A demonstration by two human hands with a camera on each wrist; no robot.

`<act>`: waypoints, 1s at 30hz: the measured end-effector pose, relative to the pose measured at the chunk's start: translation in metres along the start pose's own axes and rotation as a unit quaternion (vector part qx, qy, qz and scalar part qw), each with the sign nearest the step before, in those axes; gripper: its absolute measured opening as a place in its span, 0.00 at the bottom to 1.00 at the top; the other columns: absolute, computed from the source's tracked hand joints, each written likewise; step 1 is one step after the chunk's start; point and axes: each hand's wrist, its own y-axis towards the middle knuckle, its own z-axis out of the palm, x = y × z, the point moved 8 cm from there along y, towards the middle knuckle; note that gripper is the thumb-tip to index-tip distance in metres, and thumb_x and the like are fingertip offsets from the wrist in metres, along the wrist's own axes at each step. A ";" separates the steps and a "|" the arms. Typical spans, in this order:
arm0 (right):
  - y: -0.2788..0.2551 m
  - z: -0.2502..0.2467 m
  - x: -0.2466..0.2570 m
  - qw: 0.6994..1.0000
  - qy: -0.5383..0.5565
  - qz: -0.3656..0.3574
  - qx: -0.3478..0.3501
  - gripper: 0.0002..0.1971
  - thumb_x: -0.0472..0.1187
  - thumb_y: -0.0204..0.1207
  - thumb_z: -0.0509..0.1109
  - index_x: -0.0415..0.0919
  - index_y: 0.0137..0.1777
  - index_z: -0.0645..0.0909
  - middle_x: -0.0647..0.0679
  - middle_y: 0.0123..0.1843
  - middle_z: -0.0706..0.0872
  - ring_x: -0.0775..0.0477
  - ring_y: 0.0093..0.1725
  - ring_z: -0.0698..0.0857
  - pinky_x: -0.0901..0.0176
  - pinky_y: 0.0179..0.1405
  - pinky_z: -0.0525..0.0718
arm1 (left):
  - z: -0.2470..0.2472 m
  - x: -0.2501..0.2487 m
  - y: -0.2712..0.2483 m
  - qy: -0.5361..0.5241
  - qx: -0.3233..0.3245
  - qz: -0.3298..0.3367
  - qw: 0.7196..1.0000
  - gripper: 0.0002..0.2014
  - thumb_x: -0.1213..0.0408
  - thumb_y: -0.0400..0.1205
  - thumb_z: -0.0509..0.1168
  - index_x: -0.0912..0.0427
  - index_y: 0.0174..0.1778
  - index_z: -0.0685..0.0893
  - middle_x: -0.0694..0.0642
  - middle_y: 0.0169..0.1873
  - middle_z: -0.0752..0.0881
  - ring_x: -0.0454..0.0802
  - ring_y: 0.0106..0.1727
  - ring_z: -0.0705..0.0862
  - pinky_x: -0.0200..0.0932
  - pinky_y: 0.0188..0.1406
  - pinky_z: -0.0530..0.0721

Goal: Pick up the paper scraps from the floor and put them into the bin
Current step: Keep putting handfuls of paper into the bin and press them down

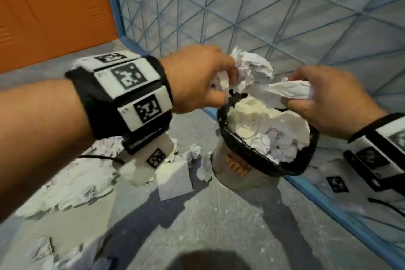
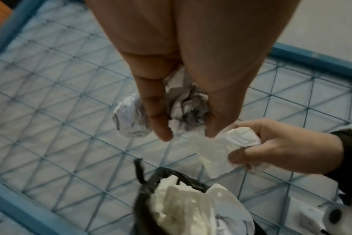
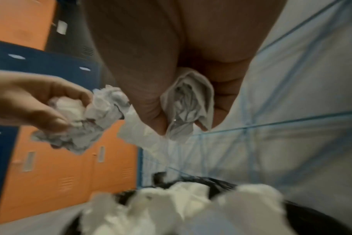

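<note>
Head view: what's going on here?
A person is clearing paper off the floor into a bin. The left hand grips a crumpled paper ball and the right hand grips a longer twisted scrap, both held just above the bin. The bin, lined with a black bag, is already heaped to the rim with paper. More scraps lie on the floor to its left.

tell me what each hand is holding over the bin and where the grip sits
Left hand grips a crumpled paper ball round its middle; right hand pinches a flatter paper scrap at one end.
</note>
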 end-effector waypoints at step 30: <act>0.014 0.018 -0.054 0.995 0.008 0.018 0.093 0.39 0.59 0.68 0.73 0.48 0.77 0.64 0.45 0.76 0.73 0.42 0.75 0.71 0.51 0.71 0.70 | 0.087 -0.069 0.069 0.032 0.150 0.041 0.987 0.38 0.39 0.73 0.67 0.43 0.77 0.62 0.53 0.74 0.68 0.55 0.72 0.73 0.51 0.67 0.76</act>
